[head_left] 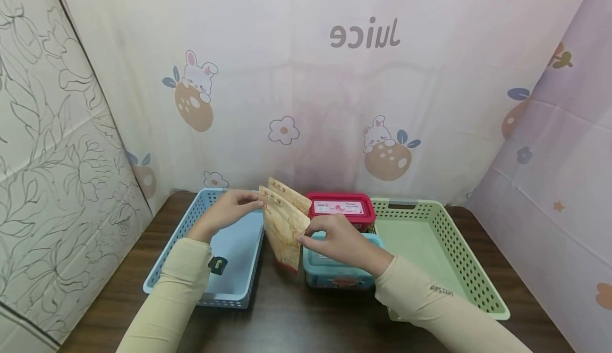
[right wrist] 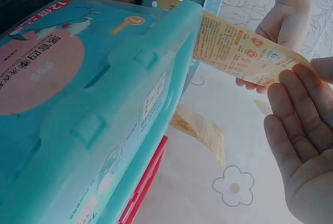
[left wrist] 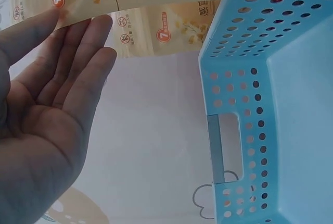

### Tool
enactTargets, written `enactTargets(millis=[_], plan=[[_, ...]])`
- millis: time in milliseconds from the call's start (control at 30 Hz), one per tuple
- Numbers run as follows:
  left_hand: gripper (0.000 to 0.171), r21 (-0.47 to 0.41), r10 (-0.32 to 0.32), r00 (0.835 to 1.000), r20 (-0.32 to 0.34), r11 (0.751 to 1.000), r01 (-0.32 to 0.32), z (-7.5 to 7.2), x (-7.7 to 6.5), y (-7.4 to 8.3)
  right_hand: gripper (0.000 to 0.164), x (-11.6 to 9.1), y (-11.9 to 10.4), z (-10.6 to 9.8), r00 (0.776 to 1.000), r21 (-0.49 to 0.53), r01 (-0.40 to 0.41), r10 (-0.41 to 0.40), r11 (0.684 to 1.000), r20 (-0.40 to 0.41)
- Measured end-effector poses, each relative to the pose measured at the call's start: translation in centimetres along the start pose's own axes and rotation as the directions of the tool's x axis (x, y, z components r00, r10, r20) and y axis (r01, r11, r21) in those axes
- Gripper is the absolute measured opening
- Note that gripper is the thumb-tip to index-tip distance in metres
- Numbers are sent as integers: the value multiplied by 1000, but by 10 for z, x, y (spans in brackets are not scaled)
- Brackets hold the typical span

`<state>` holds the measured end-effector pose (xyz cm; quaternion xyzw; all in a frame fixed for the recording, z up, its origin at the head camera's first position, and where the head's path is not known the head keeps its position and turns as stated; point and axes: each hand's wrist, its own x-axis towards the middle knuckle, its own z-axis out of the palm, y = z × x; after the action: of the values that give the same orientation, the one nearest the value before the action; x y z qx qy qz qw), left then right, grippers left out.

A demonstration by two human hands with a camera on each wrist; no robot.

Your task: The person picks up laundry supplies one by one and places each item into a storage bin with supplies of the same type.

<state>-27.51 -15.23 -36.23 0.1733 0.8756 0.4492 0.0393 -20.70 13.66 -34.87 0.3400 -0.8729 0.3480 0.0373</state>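
A flat yellow printed pouch [head_left: 283,224] is held upright between both hands, over the gap between the blue basket and the boxes. At its top left corner, my left hand [head_left: 228,210] pinches the edge, thumb in front and fingers behind in the left wrist view. My right hand [head_left: 338,238] pinches the top right corner, in front of a teal lidded box [head_left: 338,279]. Just behind stands a second yellow pouch [head_left: 297,199], partly hidden by the first; the left wrist view shows its printed seven mark [left wrist: 163,32]. Whether the pouches' tops are sealed I cannot tell.
To the left is a light blue perforated basket [head_left: 253,268]. A red-lidded box [head_left: 367,208] stands behind the teal one. A green perforated basket [head_left: 470,257] lies to the right on the dark wood table [head_left: 282,324]. A printed curtain [head_left: 306,92] hangs behind.
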Motion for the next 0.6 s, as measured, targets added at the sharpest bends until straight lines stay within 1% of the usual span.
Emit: enactTargets(millis=[200,400,600], plan=[[40,-31,-23,1000,-9,999,23,0,0,2,12,-1,-2,-2,999,31,11,-10,999,-33],[45,-74,-7,1000,-20,997,5,-1,-2,4,10,-1,-4,-6,997,76,33,-28,997,-77],[43,-118,1,1000,-29,993,-5,-2,-2,5,5,-1,-3,-9,993,107,66,-54,992,-108]])
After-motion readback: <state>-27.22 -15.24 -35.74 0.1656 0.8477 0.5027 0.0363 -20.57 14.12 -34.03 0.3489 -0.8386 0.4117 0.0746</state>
